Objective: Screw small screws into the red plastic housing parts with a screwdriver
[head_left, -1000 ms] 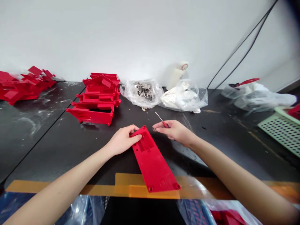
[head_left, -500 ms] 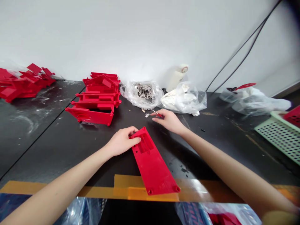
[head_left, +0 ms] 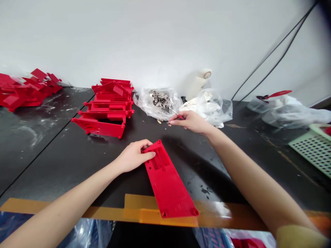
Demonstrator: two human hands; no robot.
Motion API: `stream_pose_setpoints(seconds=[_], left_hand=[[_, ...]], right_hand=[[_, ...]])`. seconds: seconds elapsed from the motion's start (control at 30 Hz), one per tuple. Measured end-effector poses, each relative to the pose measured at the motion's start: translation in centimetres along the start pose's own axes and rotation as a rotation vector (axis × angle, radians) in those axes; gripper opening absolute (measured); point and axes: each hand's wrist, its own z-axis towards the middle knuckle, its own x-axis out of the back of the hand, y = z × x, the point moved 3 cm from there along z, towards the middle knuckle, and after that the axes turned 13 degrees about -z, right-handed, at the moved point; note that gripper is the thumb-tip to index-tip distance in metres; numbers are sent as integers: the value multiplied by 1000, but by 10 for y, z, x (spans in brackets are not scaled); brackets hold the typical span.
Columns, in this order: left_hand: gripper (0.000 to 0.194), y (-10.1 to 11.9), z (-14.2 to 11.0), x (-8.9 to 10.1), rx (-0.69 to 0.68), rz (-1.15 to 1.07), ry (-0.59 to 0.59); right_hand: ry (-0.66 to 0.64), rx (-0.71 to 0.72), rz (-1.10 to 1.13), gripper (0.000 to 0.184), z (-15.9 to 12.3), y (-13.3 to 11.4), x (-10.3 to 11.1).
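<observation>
Head camera view, looking down a black tabletop (head_left: 51, 155) scuffed with pale marks: at the far left lay a loose heap of red plastic parts (head_left: 23, 93), partly under clear film, and beside it stood a neat stack of red plastic housings (head_left: 108, 113). Nearer the person, the left hand (head_left: 134, 156) lay with its fingers pressed together and curled over the upper end of a long red plastic panel (head_left: 168, 181). The panel lay flat and slanted on the tabletop, its lower end with two screw holes reaching over a strip of amber tape (head_left: 77, 212) along the near edge. Beyond it sat a clear bag of small metal parts (head_left: 159, 101). The right hand (head_left: 187, 121) was in front of that bag, pinching a small red-handled screwdriver (head_left: 179, 115) between thumb and fingers, its thin shaft pointing toward the bag, near but apparently not inside it. Further right stood a white bottle (head_left: 199, 82) behind a clear bag of white material (head_left: 209, 106). Black cables (head_left: 274, 51) ran down the wall to a crumpled plastic bag (head_left: 292, 113) carrying a red-handled tool (head_left: 274, 94), and a green perforated basket (head_left: 315, 150) sat at the right edge.
</observation>
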Motion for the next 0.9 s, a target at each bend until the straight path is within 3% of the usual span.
stream_pose_setpoints(seconds=[0.17, 0.3, 0.43, 0.63, 0.9], left_hand=[[26, 0, 2, -1, 25, -94, -30], [28, 1, 3, 0, 35, -166, -46], [27, 3, 4, 1, 45, -172, -59], [23, 4, 4, 2, 26, -168, -49], [24, 5, 3, 2, 56, -186, -67]], right_hand=[[-144, 92, 95, 31, -26, -39, 14], [-213, 194, 117, 33, -39, -60, -2], [-223, 320, -56, 13, -40, -69, -18], [-199, 593, -183, 12, -43, -76, -30], [-150, 374, -62, 6, -41, -74, -25]])
